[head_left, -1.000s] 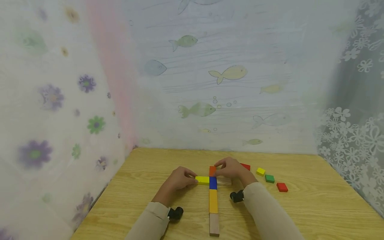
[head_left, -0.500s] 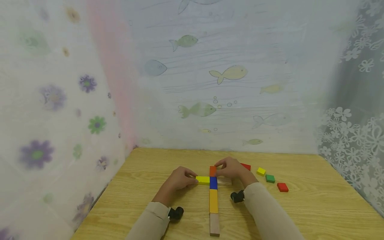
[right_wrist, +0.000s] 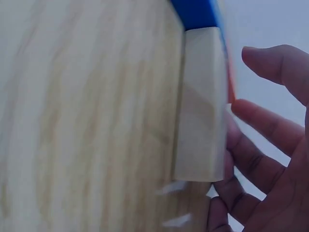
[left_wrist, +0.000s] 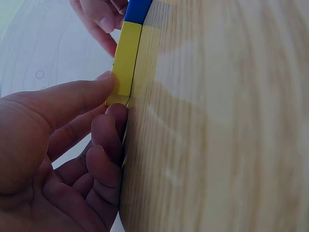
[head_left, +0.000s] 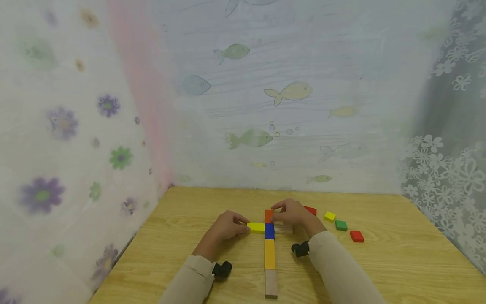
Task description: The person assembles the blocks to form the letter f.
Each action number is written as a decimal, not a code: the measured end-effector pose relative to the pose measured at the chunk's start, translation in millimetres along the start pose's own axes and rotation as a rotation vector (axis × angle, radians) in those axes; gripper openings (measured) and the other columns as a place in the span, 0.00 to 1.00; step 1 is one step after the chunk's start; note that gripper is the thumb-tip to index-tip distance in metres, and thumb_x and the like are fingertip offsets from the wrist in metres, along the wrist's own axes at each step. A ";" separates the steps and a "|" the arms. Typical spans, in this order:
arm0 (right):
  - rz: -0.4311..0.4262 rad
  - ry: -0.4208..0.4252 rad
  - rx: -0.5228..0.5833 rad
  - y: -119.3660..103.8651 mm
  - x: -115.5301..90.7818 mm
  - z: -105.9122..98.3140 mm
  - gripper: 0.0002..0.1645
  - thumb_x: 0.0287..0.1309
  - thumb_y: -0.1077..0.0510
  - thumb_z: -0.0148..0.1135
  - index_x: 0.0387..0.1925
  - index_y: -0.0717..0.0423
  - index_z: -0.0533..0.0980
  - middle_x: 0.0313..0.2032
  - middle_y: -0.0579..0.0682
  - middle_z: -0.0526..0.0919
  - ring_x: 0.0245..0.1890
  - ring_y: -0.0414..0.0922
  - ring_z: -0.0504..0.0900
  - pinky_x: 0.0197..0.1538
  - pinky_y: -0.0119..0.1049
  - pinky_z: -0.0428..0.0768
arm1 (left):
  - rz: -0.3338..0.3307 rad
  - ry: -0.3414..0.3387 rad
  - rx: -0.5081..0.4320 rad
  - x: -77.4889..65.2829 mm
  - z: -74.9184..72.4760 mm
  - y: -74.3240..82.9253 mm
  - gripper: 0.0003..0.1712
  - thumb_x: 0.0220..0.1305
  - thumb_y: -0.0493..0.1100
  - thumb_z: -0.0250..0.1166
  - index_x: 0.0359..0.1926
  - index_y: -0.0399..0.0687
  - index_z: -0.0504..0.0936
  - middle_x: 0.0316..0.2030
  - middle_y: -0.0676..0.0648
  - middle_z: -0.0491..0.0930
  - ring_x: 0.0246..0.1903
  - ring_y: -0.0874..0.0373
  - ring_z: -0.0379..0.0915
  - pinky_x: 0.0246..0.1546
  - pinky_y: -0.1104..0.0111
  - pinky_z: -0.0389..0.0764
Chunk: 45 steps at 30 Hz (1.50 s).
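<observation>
Blocks [head_left: 270, 259] are being lined up flat in a cross on the table [head_left: 152, 253], maybe so their ends meet neatly. The blue block [head_left: 269, 231] is being used as the middle. Toward the near edge, the golden block [head_left: 270, 249] and the plain wood block [head_left: 271, 283] are being set in a row. Toward the right edge, the pale block [head_left: 283, 229] is being butted up to the blue one.

Toward the left edge, the yellow block [head_left: 256, 228] is being pinched at its outer end by the left hand [head_left: 228, 226], probably to steady it. Its thumb and finger are being closed on that end.

Toward the far edge, the orange block [head_left: 268, 215] is being touched by a fingertip of the right hand [head_left: 291, 213]. Its thumb and pointing finger are being spread apart; whether the thumb is touching cannot be told.
</observation>
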State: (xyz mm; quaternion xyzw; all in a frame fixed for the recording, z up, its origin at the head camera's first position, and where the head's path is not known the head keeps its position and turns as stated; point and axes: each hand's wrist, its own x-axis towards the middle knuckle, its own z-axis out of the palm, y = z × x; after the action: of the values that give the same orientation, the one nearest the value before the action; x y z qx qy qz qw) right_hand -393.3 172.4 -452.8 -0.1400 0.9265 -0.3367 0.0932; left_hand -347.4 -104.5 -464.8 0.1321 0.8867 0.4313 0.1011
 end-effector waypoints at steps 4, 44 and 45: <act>0.014 0.001 0.025 -2.5 -1.8 -0.5 0.30 0.56 0.43 0.75 0.60 0.44 0.83 0.50 0.50 0.86 0.41 0.44 0.84 0.47 0.44 0.84 | -0.002 -0.003 -0.004 -0.9 -0.2 -0.2 0.18 0.65 0.47 0.74 0.55 0.51 0.89 0.45 0.48 0.87 0.37 0.57 0.81 0.39 0.62 0.83; 0.051 0.510 0.085 60.3 -40.5 -22.5 0.30 0.66 0.53 0.68 0.67 0.57 0.77 0.70 0.63 0.72 0.71 0.65 0.67 0.66 0.63 0.72 | 0.015 0.015 0.030 3.1 -1.2 -3.4 0.17 0.63 0.49 0.75 0.52 0.52 0.90 0.44 0.49 0.87 0.41 0.57 0.79 0.41 0.62 0.82; 0.058 0.504 0.069 62.8 -41.6 -23.6 0.30 0.66 0.54 0.67 0.67 0.57 0.76 0.70 0.64 0.72 0.71 0.65 0.67 0.67 0.64 0.72 | 0.015 0.015 0.029 3.4 -0.9 -3.4 0.17 0.63 0.49 0.75 0.52 0.52 0.90 0.44 0.49 0.87 0.40 0.57 0.79 0.41 0.62 0.82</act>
State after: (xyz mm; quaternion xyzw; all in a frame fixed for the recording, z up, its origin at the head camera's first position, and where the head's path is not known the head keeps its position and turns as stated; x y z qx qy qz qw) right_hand -372.7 246.0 -472.5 -0.0218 0.9120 -0.3897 -0.1261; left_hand -351.4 -106.0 -467.1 0.1372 0.8925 0.4203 0.0893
